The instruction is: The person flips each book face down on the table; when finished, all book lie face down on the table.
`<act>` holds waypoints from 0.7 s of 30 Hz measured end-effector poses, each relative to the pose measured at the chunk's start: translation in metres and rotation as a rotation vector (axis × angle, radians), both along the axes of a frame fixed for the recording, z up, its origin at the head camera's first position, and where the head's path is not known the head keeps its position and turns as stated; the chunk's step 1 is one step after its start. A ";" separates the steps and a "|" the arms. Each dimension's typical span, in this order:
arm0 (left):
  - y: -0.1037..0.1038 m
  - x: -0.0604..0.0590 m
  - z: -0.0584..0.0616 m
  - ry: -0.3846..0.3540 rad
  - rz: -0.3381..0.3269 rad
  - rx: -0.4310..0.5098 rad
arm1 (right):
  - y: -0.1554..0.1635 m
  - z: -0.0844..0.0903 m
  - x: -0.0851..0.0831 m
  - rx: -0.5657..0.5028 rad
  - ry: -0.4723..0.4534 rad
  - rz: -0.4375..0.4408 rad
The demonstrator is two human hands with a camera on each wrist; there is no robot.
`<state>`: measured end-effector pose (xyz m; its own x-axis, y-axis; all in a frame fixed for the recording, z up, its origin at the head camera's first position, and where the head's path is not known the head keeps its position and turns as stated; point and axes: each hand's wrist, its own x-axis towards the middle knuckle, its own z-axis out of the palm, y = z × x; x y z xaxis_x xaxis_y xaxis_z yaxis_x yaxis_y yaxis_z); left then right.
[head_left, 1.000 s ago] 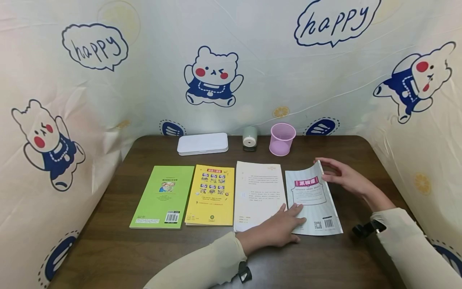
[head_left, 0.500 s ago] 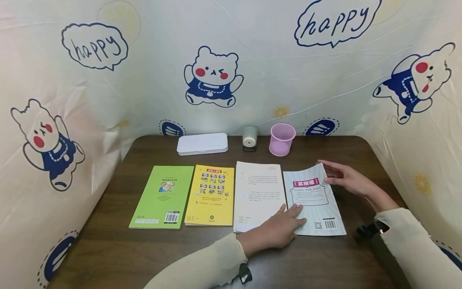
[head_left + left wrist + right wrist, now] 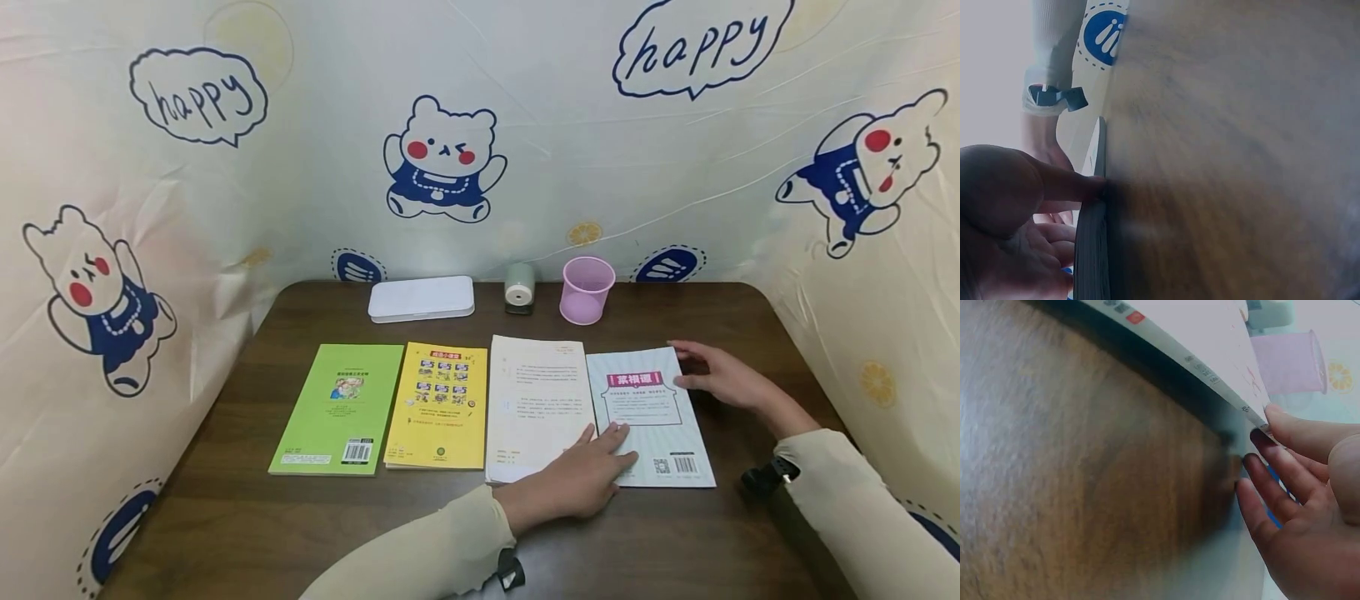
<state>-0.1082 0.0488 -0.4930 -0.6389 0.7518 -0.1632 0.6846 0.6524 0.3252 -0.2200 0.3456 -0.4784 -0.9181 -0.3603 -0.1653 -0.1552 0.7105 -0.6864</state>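
An open book lies on the dark wooden table (image 3: 225,517), showing a white printed page (image 3: 536,392) and a grey cover (image 3: 648,412) with a red title band. My left hand (image 3: 603,446) rests flat on the book's near edge, fingers spread over page and cover; in the left wrist view its thumb (image 3: 1066,184) touches the book's edge (image 3: 1092,250). My right hand (image 3: 686,367) touches the cover's far right corner with straight fingers. In the right wrist view the right hand (image 3: 1297,487) has its thumb at the cover's edge (image 3: 1210,362).
A green book (image 3: 341,408) and a yellow book (image 3: 438,404) lie side by side left of the open one. At the back stand a white case (image 3: 422,298), a green sharpener (image 3: 519,287) and a pink cup (image 3: 587,289). Printed cloth walls surround the table.
The grey cover, raised and bent at its right edge a second ago, now lies flat. My right hand came down with it. The left hand has stayed put.
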 end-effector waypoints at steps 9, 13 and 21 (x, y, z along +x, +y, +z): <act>0.000 0.001 0.000 0.007 -0.012 -0.008 | 0.001 -0.005 -0.003 0.068 0.026 0.021; 0.000 0.000 0.001 0.008 -0.011 -0.008 | 0.000 -0.006 -0.005 0.096 0.022 0.010; 0.000 -0.001 -0.001 0.011 -0.010 -0.017 | 0.001 -0.010 -0.006 0.107 0.018 -0.004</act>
<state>-0.1092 0.0487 -0.4943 -0.6330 0.7556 -0.1684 0.6949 0.6505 0.3066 -0.2259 0.3462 -0.4883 -0.9225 -0.3380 -0.1866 -0.1638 0.7802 -0.6037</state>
